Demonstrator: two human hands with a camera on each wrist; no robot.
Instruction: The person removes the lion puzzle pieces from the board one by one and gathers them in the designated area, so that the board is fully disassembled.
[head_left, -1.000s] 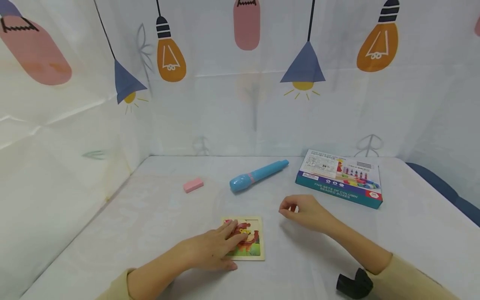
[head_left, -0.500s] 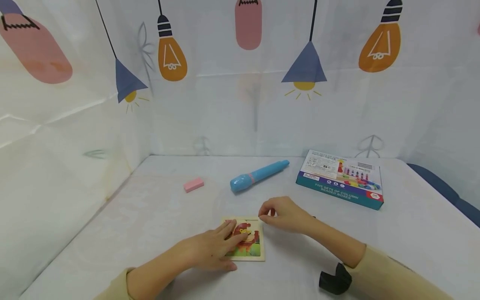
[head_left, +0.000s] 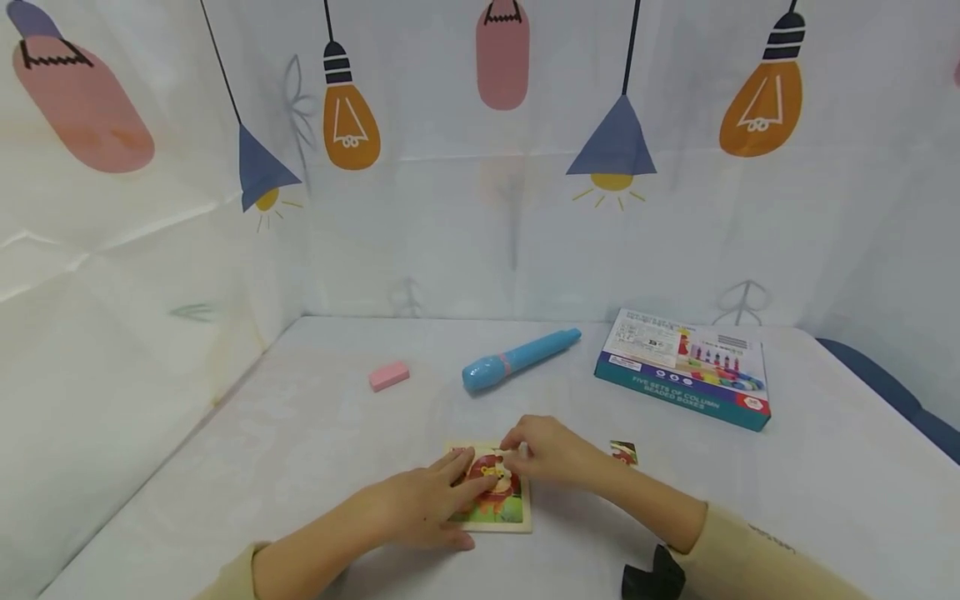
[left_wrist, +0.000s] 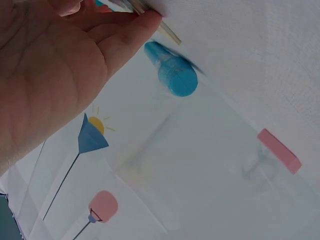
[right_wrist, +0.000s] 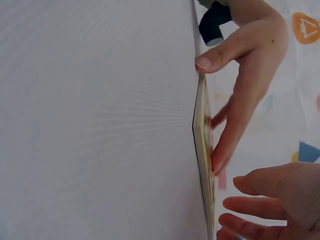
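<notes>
A small square wooden jigsaw puzzle (head_left: 491, 527) with a bear picture lies on the white table. My left hand (head_left: 423, 504) rests on its left side, fingers spread over the picture and thumb by the lower edge. At the puzzle's upper right corner is my right hand (head_left: 551, 450), its fingers bent and covering that corner. In the right wrist view, the right hand (right_wrist: 280, 200) has its fingers apart just above the board, with nothing visible between them. A loose puzzle piece (head_left: 624, 452) lies beyond the right forearm, partly hidden by it.
A pink block (head_left: 388, 376) and a blue microphone-shaped toy (head_left: 521, 360) lie farther back. A boxed bead set (head_left: 682, 367) is at the back right. A black fitting (head_left: 652, 575) sits at the right sleeve. A printed white cloth (head_left: 450, 233) hangs behind the table.
My right hand has moved left and slightly toward me, from beside the puzzle to its upper right corner. The loose piece has come into view behind the forearm. My left hand has stayed put.
</notes>
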